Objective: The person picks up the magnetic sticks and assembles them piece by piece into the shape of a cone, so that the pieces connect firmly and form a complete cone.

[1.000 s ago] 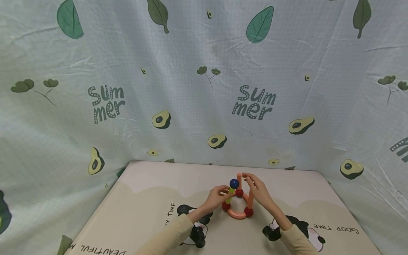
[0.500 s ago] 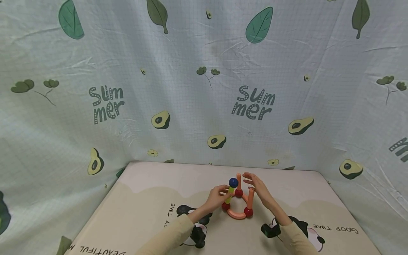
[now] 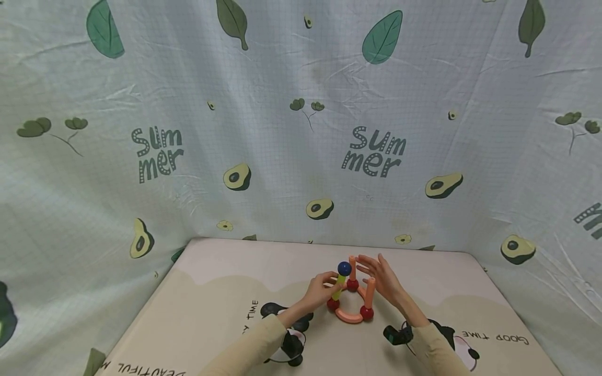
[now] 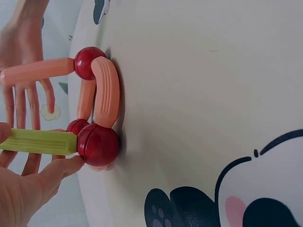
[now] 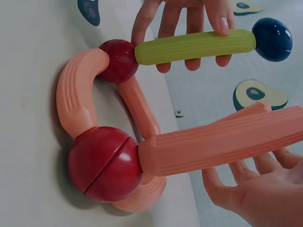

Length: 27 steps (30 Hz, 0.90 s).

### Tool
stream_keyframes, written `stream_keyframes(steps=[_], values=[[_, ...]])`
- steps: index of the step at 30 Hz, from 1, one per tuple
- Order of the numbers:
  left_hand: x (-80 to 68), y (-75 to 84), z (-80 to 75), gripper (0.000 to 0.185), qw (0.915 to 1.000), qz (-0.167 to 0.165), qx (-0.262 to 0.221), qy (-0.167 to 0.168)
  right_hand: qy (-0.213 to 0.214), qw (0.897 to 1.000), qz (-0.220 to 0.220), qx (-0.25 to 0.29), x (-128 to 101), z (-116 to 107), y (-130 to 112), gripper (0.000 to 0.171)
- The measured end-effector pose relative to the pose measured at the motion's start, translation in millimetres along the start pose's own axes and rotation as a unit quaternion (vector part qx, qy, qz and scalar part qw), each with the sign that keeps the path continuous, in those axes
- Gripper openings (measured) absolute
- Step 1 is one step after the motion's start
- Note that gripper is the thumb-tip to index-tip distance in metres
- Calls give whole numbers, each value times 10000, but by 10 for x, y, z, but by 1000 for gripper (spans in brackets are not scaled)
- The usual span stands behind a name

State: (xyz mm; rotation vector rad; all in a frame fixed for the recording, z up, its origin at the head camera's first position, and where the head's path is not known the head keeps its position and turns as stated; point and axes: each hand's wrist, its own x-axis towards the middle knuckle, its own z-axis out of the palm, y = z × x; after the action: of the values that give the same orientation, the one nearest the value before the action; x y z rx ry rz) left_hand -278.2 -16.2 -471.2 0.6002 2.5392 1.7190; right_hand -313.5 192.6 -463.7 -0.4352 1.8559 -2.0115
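A ring of curved orange magnetic rods (image 3: 349,317) lies on the table, joined by red balls (image 5: 105,164). Two straight orange rods (image 3: 370,293) stand up from it, one at the back and one at the front right. On the left red ball stands a yellow-green rod (image 5: 196,46), topped by a blue ball (image 3: 344,269). My left hand (image 3: 321,292) pinches this rod between thumb and fingers. My right hand (image 3: 383,279) is spread beside the upright orange rods, its fingers extended behind the front one in the right wrist view and wrapped round nothing.
The table (image 3: 221,261) has a pale cover with panda prints and lettering. A dark green block-like piece (image 3: 397,335) lies near my right forearm. Behind the table hangs a cloth (image 3: 273,209) printed with avocados and leaves.
My right hand has come away from the top of the front orange rod and turned, its fingers spreading. The left hand keeps its hold on the yellow-green rod, almost still.
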Motion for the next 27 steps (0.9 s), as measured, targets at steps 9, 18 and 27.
stream_keyframes(steps=[9,18,27], values=[[22,-36,0,24,9999,39,142,-51,-763,9970,-89,22,7,-45,34,67],[17,-41,4,24,9999,35,137,-71,-821,9966,-65,-42,-20,-33,24,66],[15,-37,-20,26,9994,303,18,-154,-954,9954,4,-14,-28,-55,54,66]])
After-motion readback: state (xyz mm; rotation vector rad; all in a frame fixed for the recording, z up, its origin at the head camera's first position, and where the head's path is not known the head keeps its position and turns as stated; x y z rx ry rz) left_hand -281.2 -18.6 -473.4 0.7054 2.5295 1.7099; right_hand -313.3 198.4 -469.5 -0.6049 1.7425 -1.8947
